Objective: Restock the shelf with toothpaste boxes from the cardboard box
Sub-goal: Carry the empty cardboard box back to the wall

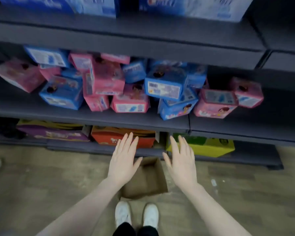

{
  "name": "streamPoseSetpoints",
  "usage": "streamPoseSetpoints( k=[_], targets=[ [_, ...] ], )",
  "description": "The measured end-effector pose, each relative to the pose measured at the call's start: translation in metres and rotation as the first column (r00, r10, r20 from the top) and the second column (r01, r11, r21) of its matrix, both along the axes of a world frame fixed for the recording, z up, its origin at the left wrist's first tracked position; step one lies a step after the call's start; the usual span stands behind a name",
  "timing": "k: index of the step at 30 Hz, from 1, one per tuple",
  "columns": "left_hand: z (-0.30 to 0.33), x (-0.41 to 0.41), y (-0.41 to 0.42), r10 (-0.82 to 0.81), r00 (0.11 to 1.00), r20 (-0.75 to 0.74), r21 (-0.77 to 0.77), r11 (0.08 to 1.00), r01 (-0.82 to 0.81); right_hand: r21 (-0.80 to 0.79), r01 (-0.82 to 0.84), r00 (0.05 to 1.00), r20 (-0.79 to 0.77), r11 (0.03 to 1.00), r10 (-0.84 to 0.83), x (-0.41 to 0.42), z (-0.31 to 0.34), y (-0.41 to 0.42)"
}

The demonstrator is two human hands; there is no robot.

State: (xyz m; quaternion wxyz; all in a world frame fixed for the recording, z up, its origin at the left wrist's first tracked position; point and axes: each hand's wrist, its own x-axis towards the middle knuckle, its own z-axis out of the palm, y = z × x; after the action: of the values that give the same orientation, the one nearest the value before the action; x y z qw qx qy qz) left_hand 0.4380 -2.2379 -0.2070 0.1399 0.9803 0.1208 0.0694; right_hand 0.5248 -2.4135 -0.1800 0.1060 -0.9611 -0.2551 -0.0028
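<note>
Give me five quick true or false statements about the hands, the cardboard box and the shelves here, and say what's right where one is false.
1. Both hands, left hand and right hand, hold nothing. True.
2. The cardboard box on the floor looks full of toothpaste boxes. False: its visible inside looks empty.
3. The pink and blue boxes stand in neat rows. False: they lie jumbled.
4. White shoes stand beside the cardboard box. True.
5. The orange carton sits on the top shelf. False: the lowest shelf.
</note>
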Motion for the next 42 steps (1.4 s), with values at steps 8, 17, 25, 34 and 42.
streamPoseSetpoints(
  k=[8, 17, 25, 34, 42],
  targets=[
    [-0.129, -0.024, 0.013, 0.087, 0.974, -0.210, -0.022, 0.995, -0.094, -0.115, 0.035, 0.972, -0.228, 0.993, -0.061, -0.005, -0.130, 0.003],
    [-0.249, -0.056, 0.016, 0.213, 0.866, -0.452, 0.029, 0.974, -0.225, -0.271, 0.056, 0.924, -0.351, 0.961, -0.152, -0.003, -0.255, -0.004],
    [-0.314, -0.060, 0.009, 0.303, 0.734, -0.608, 0.058, 0.939, -0.340, -0.259, 0.128, 0.864, -0.444, 0.957, -0.236, -0.005, -0.334, -0.015],
    [-0.341, -0.061, 0.019, 0.376, 0.701, -0.606, 0.002, 0.882, -0.471, -0.303, 0.083, 0.913, -0.359, 0.949, -0.194, -0.008, -0.372, -0.021],
    [-0.307, -0.070, 0.025, 0.406, 0.732, -0.546, -0.115, 0.830, -0.546, -0.304, 0.020, 0.923, -0.360, 0.953, -0.134, -0.004, -0.335, -0.017]
  ],
)
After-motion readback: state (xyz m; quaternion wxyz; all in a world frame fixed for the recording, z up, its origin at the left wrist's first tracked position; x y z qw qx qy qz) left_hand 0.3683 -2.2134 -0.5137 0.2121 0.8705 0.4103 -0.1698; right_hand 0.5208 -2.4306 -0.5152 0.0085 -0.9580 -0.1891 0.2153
